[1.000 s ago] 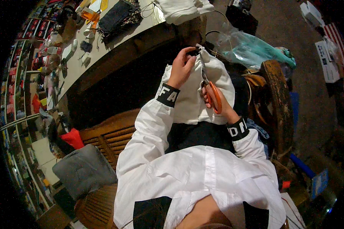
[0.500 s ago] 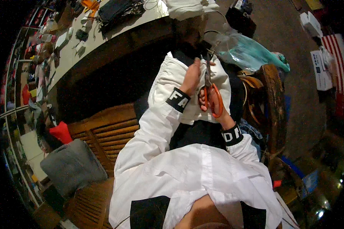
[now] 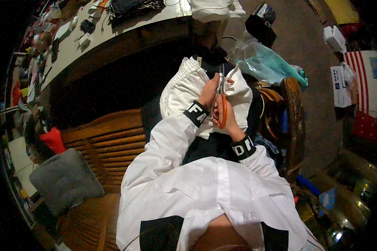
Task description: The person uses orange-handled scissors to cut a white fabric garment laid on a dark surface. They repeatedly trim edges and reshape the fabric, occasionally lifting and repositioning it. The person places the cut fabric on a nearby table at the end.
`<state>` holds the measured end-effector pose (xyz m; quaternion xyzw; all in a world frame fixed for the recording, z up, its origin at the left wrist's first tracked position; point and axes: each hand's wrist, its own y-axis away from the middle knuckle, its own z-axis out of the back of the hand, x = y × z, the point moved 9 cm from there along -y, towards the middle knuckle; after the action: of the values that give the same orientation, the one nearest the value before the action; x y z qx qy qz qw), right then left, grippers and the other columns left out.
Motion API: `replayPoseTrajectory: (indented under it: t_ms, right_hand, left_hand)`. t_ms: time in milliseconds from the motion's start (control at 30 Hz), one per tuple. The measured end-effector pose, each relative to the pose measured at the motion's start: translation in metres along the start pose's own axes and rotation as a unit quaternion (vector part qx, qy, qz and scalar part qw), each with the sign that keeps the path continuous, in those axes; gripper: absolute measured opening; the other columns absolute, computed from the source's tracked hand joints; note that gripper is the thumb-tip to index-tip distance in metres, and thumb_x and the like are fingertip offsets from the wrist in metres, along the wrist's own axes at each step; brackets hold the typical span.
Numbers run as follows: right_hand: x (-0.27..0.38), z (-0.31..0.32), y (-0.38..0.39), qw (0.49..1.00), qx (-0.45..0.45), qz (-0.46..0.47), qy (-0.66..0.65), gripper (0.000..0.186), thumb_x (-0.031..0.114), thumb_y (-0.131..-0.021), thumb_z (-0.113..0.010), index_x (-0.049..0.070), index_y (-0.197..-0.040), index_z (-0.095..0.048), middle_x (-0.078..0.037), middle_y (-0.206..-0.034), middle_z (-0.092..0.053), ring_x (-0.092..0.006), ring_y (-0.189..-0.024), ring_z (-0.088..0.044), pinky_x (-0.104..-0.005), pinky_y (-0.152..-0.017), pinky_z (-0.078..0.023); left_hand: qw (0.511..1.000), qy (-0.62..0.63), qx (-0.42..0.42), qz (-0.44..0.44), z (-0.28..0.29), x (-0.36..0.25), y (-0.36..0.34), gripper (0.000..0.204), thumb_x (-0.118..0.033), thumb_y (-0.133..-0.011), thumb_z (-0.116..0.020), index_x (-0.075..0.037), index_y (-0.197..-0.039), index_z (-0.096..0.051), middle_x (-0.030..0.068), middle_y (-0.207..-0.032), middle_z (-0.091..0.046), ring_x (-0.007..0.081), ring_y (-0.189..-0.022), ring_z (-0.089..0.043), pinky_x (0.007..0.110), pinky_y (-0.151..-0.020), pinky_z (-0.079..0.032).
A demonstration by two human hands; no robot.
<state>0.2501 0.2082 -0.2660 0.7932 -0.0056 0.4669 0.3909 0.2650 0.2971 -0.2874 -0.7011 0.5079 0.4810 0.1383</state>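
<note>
My left hand (image 3: 208, 91) pinches the white fabric (image 3: 181, 97) on my lap, its fingertips beside the scissor blades. My right hand (image 3: 231, 121) is closed on scissors (image 3: 223, 108) with orange handles, their metal blades pointing away from me between folds of the cloth. A gathered, ribbed band (image 3: 176, 78) runs along the cloth's left side, and a small pale tag (image 3: 199, 62) sticks up at its top. I cannot make out whether the blades are cutting.
A cluttered pale table (image 3: 97, 46) stands beyond my lap. A wooden bench (image 3: 104, 140) with a grey cushion (image 3: 67, 178) is at my left, its wooden arm (image 3: 292, 123) at my right. A teal plastic bag (image 3: 272, 67), white boxes (image 3: 340, 85) and a striped carton (image 3: 360, 71) lie rightward.
My left hand and the scissor tips have moved down toward me. The fabric is spread wider, showing its gathered band and tag, and the scissor handles are turned more edge-on.
</note>
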Motion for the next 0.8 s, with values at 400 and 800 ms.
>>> replayPoseTrajectory:
  t_ms: [400,800]
  right_hand:
    - [0.017,0.003,-0.002,0.999,-0.013,-0.011,0.035,0.047,0.055,-0.088,-0.045,0.010,-0.077,-0.046,0.001,-0.059,-0.045,-0.0114,-0.042,-0.045,-0.0239,-0.036,-0.039]
    - [0.044,-0.002,0.015,0.924,0.130,0.262,0.247,0.049,0.041,-0.091,-0.048,0.005,-0.121,-0.034,-0.012,-0.104,-0.049,-0.0184,-0.084,-0.056,-0.0308,-0.063,-0.051]
  left_hand:
    - [0.996,-0.049,-0.068,-0.030,0.010,-0.001,0.006,0.064,-0.056,-0.093,-0.028,-0.004,-0.093,-0.065,0.0024,-0.065,-0.059,0.0091,-0.056,-0.053,0.025,-0.051,-0.043]
    - [0.970,-0.197,-0.059,-0.127,0.006,-0.013,0.005,0.062,-0.052,-0.095,-0.029,0.000,-0.094,-0.063,0.0071,-0.078,-0.064,0.0144,-0.071,-0.057,0.030,-0.065,-0.046]
